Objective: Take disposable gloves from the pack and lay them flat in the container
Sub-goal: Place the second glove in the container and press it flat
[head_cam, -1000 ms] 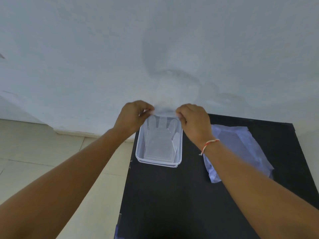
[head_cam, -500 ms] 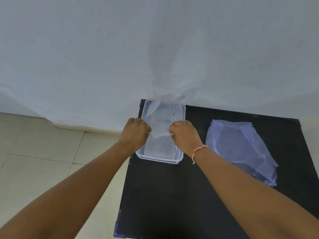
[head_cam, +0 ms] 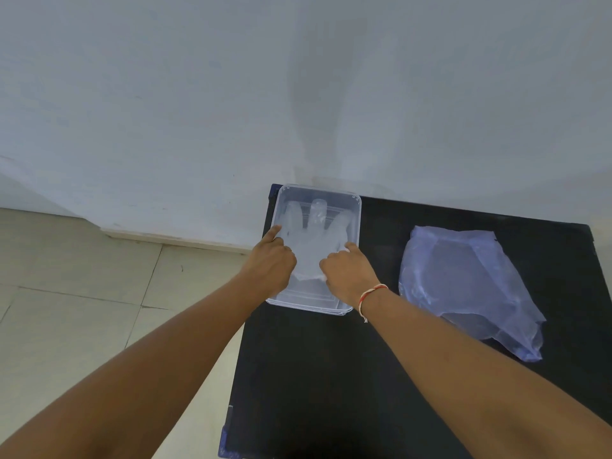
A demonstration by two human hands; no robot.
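Observation:
A clear plastic glove (head_cam: 314, 240) lies spread in the transparent container (head_cam: 359, 223), its fingers pointing to the far wall. My left hand (head_cam: 271, 263) rests on the glove's left side with the forefinger stretched forward. On the glove's right side my right hand (head_cam: 347, 273), with a red and white thread at the wrist, does the same. Both hands keep their other fingers curled over the cuff corners, which they hide. The bluish plastic pack (head_cam: 463, 286) lies crumpled on the table to the right.
The container stands at the far left corner of a black table (head_cam: 331, 376), close to the white wall (head_cam: 298, 94). Tiled floor (head_cam: 82, 309) drops away left of the table's edge.
Both hands have brought the glove down from the air into the container. It hung crumpled half a second ago and now lies spread out flat.

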